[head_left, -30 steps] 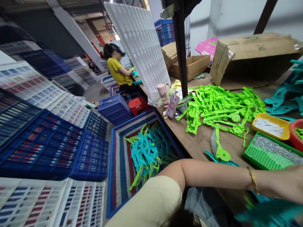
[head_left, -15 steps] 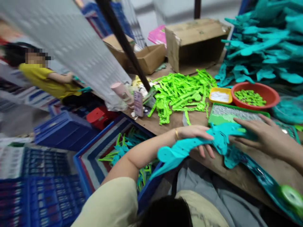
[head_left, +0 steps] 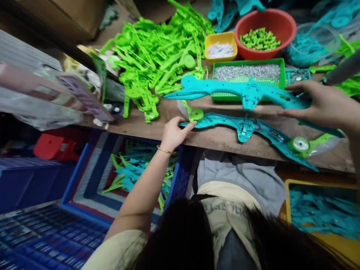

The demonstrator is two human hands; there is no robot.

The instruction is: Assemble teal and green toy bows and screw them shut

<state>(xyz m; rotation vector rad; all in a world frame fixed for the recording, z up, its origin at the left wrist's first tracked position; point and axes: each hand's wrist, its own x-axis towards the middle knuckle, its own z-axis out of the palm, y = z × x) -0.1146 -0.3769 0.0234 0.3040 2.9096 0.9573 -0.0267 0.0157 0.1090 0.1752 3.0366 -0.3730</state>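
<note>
A long teal plastic bow-shaped part is lifted above the wooden table; my right hand grips its right end, fingers closed round it. A second teal part lies flat on the table with green wheels at both ends. My left hand rests at the table's front edge, fingers curled, its fingertips touching the left tip of that flat part beside a green wheel.
A heap of bright green parts covers the table's far left. Behind are a green tray of screws, a yellow tray and a red bowl. A blue crate of assembled pieces stands below; a yellow bin lies at the right.
The view has swung down onto the table. My left hand let go of the teal part and dropped to the flat one; my right hand now carries the lifted part alone.
</note>
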